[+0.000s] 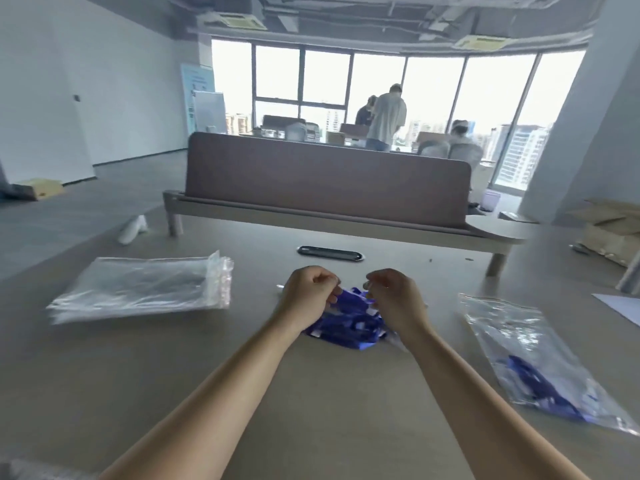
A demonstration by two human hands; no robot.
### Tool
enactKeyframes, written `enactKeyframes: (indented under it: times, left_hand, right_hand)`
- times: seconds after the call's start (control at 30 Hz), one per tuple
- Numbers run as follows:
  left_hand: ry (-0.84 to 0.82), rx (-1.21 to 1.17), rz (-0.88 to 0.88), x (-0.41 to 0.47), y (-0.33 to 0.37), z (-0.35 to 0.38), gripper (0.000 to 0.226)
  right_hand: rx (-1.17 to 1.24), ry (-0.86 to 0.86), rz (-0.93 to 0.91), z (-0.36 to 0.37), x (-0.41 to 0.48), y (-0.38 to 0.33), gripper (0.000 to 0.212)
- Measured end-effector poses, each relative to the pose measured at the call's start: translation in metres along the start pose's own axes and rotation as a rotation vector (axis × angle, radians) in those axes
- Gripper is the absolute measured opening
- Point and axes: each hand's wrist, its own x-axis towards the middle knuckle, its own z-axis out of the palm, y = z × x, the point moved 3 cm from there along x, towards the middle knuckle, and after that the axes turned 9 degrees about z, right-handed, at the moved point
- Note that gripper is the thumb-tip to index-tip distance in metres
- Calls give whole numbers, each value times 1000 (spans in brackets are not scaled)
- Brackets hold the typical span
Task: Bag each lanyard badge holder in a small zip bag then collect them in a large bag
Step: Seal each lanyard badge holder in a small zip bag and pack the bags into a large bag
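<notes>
Because the work needs room to spread out, everything sits on one broad grey table point(329, 393), which fills the lower half of the view. At about ten o'clock from the hands lies the stack of small zip bags point(138, 289), flat and squared, its zip edges turned toward the centre, probably so that one can be drawn off with a short reach. At about four o'clock, well apart from the stack, lies the large bag point(533, 355), slack on the table with some blue lanyards already showing inside near its lower end; it looks parked on the right as the collecting point, clear of the working area.

At the centre, between the two forearms, is the pile of blue lanyard badge holders point(349, 327), a tangled heap with glints of clear plastic. Whether a small bag already surrounds part of it is too blurred to say.

Over the twelve o'clock edge of the pile, the left hand point(308, 296) and the right hand point(394, 296) face each other, both curled with fingertips pinched. Each seems to nip a bit of blue strap or thin plastic, though exactly what is caught I cannot tell. My guess is that they are teasing one holder free, or parting a bag mouth.
</notes>
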Motion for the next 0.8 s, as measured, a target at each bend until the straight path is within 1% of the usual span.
enactKeyframes:
  times: [0.13, 0.3, 0.53, 0.63, 0.8]
  left_hand:
    - [25, -1, -28, 5, -18, -35, 20]
    - [1, 38, -37, 23, -38, -41, 22]
    - [-67, 42, -55, 60, -57, -8, 23]
    - [-106, 41, -37, 71, -55, 16, 25]
    - [-177, 79, 5, 89, -53, 56, 23]
  right_hand:
    - [-109, -16, -15, 33, 2, -6, 18]
    - [-129, -23, 10, 49, 19, 0, 18]
    - [-201, 34, -19, 33, 58, 11, 19]
    - [-221, 81, 2, 14, 75, 23, 20]
    - [-278, 162, 50, -16, 98, 48, 14]
